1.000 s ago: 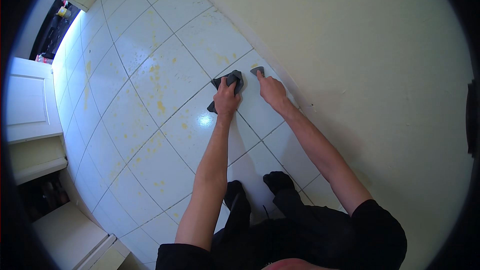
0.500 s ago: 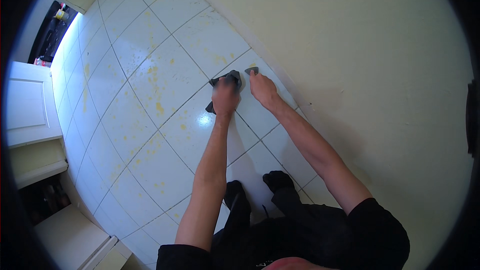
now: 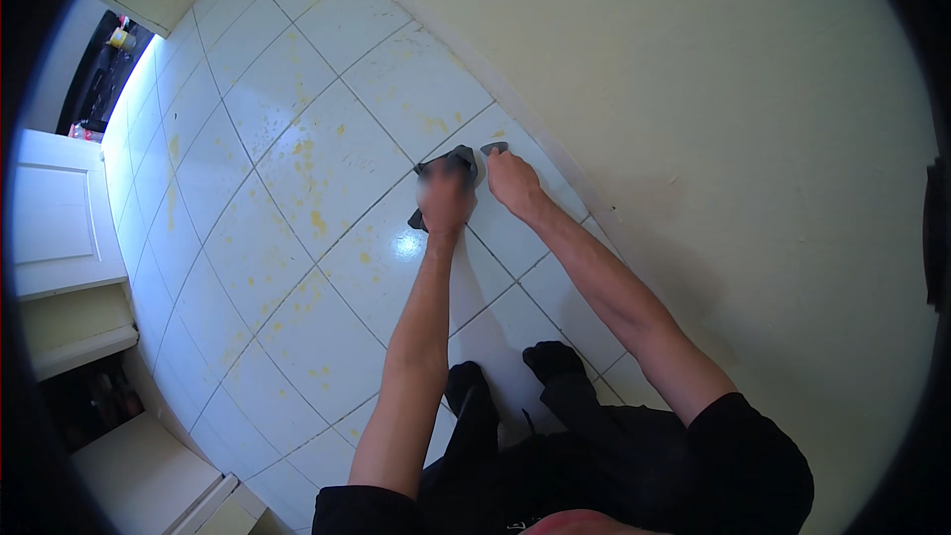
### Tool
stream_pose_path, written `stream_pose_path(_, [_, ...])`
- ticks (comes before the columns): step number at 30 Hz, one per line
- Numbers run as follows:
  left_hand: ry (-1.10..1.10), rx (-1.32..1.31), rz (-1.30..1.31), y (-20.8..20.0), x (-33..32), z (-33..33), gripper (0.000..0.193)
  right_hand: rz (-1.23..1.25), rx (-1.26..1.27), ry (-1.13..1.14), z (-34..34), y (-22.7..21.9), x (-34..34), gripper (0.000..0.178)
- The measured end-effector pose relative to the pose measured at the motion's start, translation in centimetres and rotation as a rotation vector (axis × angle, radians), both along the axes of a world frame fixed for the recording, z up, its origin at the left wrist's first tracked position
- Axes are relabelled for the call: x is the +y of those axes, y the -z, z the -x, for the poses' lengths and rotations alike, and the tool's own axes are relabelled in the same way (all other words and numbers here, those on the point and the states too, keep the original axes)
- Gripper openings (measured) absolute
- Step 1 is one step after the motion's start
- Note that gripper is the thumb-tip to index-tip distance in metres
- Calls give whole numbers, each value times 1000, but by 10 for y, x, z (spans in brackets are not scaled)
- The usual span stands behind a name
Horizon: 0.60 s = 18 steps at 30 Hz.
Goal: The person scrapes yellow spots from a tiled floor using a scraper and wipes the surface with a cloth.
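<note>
My left hand (image 3: pixel 446 200) is closed on a dark grey cloth (image 3: pixel 462 156) pressed against the white tiled floor (image 3: pixel 381 272). The cloth's corners stick out beyond the fingers and at the wrist side; part of this hand is blurred. Just right of it, my right hand (image 3: pixel 514 184) grips a small scraper with a flat grey blade (image 3: pixel 494 148). The blade lies low over the tile, close to the cloth but apart from it. Beyond the blade sits a small yellow spot (image 3: pixel 499 134). The scraper's handle is hidden in my fist.
Yellow spots and smears (image 3: pixel 317 223) cover much of the floor to the left. A cream wall (image 3: pixel 733 168) runs along the right. White cabinets (image 3: pixel 64 208) stand at the left, one with a dark opening. My feet in black socks (image 3: pixel 555 361) are below my hands.
My right hand has drawn the scraper slightly toward me and to the left, uncovering the yellow spot beyond it. My left hand and the cloth have barely shifted.
</note>
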State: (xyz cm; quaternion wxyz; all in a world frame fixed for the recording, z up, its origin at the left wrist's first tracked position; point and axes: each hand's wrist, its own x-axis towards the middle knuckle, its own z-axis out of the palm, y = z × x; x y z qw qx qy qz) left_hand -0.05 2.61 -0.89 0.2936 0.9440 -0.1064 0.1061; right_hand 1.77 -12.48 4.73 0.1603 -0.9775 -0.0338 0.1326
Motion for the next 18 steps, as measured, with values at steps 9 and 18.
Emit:
stream_pose_path(9, [5,13,4,-3,-3,0,40,-59,-16,76,-3,6,-4,27])
stream_pose_path(18, [2,36,4,-4,-2,0,38,-78,-3,87,-9,2,-2,28])
